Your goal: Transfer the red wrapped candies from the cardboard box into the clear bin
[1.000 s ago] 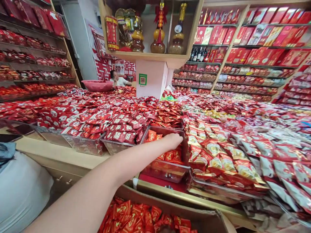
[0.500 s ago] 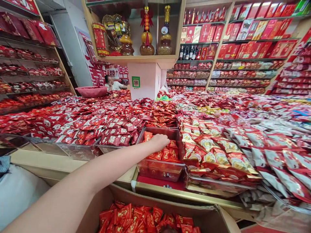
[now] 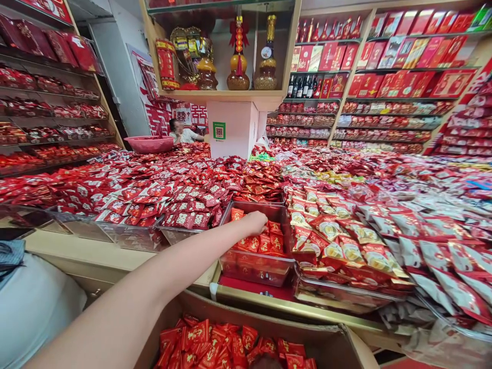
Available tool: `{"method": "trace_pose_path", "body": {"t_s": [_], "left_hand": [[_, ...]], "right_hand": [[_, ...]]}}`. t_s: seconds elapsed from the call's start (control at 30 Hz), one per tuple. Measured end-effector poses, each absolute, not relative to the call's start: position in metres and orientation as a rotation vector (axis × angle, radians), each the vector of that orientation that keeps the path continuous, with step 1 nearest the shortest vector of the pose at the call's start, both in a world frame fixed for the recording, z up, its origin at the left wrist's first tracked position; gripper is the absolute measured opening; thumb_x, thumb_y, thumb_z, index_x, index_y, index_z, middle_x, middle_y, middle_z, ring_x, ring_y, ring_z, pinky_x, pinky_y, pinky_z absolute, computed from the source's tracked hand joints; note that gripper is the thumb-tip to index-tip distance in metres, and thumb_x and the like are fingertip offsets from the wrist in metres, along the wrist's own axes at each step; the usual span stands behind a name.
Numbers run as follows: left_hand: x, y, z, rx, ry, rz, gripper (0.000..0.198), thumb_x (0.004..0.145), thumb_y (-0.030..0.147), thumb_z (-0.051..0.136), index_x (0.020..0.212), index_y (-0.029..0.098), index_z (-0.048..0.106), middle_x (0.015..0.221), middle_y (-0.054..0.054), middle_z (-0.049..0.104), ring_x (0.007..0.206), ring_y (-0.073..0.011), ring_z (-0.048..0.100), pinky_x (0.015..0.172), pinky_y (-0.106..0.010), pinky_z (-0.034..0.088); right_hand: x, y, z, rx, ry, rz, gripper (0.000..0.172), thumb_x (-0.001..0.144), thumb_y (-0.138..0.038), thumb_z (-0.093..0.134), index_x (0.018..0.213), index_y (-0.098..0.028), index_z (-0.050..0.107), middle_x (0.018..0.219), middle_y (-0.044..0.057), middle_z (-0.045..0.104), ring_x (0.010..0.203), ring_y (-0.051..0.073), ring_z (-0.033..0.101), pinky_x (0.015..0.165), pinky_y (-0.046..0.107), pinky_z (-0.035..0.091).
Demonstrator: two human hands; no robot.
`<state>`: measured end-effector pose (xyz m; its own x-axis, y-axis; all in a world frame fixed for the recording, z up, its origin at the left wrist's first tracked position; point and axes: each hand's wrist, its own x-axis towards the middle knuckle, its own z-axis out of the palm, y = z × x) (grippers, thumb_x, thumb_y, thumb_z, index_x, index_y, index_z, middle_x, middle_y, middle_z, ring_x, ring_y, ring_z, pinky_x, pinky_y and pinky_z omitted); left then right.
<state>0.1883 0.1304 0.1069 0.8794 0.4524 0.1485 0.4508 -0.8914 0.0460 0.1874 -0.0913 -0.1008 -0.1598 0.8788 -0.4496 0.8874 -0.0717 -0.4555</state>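
Note:
My left arm reaches in from the lower left, and my left hand (image 3: 255, 223) is inside a clear plastic bin (image 3: 257, 267). Its fingers are curled downward over small red candy packets (image 3: 265, 243) with gold lettering. The fingertips face away, so what they hold, if anything, is hidden. Below, a cardboard box (image 3: 292, 324) holds many similar red packets (image 3: 230, 344). A dark, blurred shape (image 3: 266, 362) shows among them at the bottom edge; I cannot make out what it is. My right hand is not in view.
Beside the bin, gold-and-red snack packets (image 3: 338, 241) fill one tray and dark red packets (image 3: 196, 207) another. A display cabinet (image 3: 230, 95) overhangs the counter. A pink basket (image 3: 149, 144) and a person (image 3: 188, 134) are at the back. White cloth (image 3: 42, 302) bulges at left.
The view has shifted slightly, so the shelves and trays sit a little farther right. My left hand stays curled over the packets in the same bin.

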Motion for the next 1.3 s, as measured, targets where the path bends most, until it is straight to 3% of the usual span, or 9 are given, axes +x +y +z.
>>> {"method": "trace_pose_path", "body": {"t_s": [0.17,0.3,0.43,0.63,0.8,0.97,1.07,1.2,1.3], "left_hand": [[0.154,0.072,0.129,2.888,0.496,0.534,0.028,0.078,0.020,0.041,0.103,0.015,0.053,0.103,-0.006,0.058,0.096,-0.0143,0.051,0.085,-0.026,0.037],[0.080,0.008,0.113,2.679,-0.094,0.743,0.022,0.076,0.017,0.044,0.094,0.015,0.057,0.085,-0.005,0.064,0.079,-0.0126,0.056,0.075,-0.024,0.042],[0.013,-0.027,0.055,2.578,0.126,0.540,0.021,0.076,0.016,0.044,0.090,0.015,0.060,0.072,-0.005,0.065,0.063,-0.0118,0.057,0.062,-0.023,0.043],[-0.019,-0.033,-0.012,1.952,0.924,0.228,0.030,0.075,0.028,0.048,0.100,0.014,0.055,0.090,-0.008,0.062,0.079,-0.0157,0.057,0.070,-0.027,0.043],[-0.007,-0.046,-0.013,1.388,0.784,-0.006,0.069,0.059,0.033,0.066,0.119,0.016,0.037,0.078,-0.003,0.059,0.066,-0.0129,0.055,0.056,-0.023,0.041],[0.013,-0.053,0.003,1.162,0.569,0.171,0.040,0.063,0.030,0.064,0.096,0.012,0.051,0.072,0.000,0.055,0.060,-0.0089,0.053,0.057,-0.022,0.041],[0.017,-0.052,0.008,1.094,0.512,0.189,0.040,0.069,0.030,0.060,0.103,0.014,0.048,0.086,-0.006,0.059,0.070,-0.0140,0.058,0.062,-0.026,0.043],[0.014,-0.049,0.008,0.918,0.580,0.299,0.052,0.070,0.030,0.058,0.115,0.018,0.035,0.098,-0.010,0.057,0.076,-0.0179,0.061,0.064,-0.027,0.043],[0.011,-0.046,0.007,0.815,0.703,0.362,0.045,0.070,0.036,0.058,0.105,0.018,0.038,0.096,-0.009,0.058,0.073,-0.0191,0.062,0.060,-0.027,0.043]], "right_hand": [[0.187,-0.097,-0.111,1.979,1.947,-1.076,0.029,0.076,-0.026,0.053,0.102,-0.014,0.051,0.106,0.008,0.053,0.093,0.019,0.052,0.078,0.039,0.043],[0.187,-0.106,-0.121,1.929,1.849,-1.092,0.061,0.044,-0.011,0.073,0.102,-0.005,0.054,0.107,0.021,0.053,0.098,0.030,0.051,0.081,0.037,0.041],[0.190,-0.111,-0.117,1.898,1.832,-1.154,0.054,0.036,-0.011,0.072,0.089,-0.009,0.062,0.092,0.018,0.062,0.088,0.034,0.055,0.072,0.039,0.043],[0.195,-0.100,-0.084,2.109,1.982,-1.281,0.014,0.061,-0.027,0.061,0.066,-0.014,0.058,0.070,0.004,0.061,0.070,0.018,0.056,0.061,0.027,0.041],[0.180,-0.095,-0.038,2.390,1.998,-2.105,0.032,0.074,-0.047,0.046,0.065,-0.016,0.046,0.053,-0.003,0.052,0.045,0.007,0.044,0.046,0.020,0.036],[0.171,-0.099,-0.005,2.520,1.791,-2.719,0.032,0.066,-0.043,0.059,0.058,-0.014,0.048,0.048,-0.003,0.053,0.041,0.006,0.044,0.044,0.019,0.035],[0.174,-0.101,-0.002,2.516,1.650,-2.910,0.030,0.068,-0.041,0.058,0.059,-0.014,0.049,0.049,-0.003,0.053,0.042,0.007,0.046,0.045,0.020,0.035],[0.178,-0.103,-0.007,2.705,1.458,-2.987,0.027,0.069,-0.040,0.057,0.063,-0.015,0.051,0.052,-0.002,0.054,0.045,0.008,0.047,0.046,0.021,0.037],[0.181,-0.107,-0.006,2.969,1.781,-2.537,0.024,0.071,-0.040,0.054,0.065,-0.016,0.054,0.056,0.000,0.055,0.051,0.011,0.049,0.050,0.023,0.039]]}}
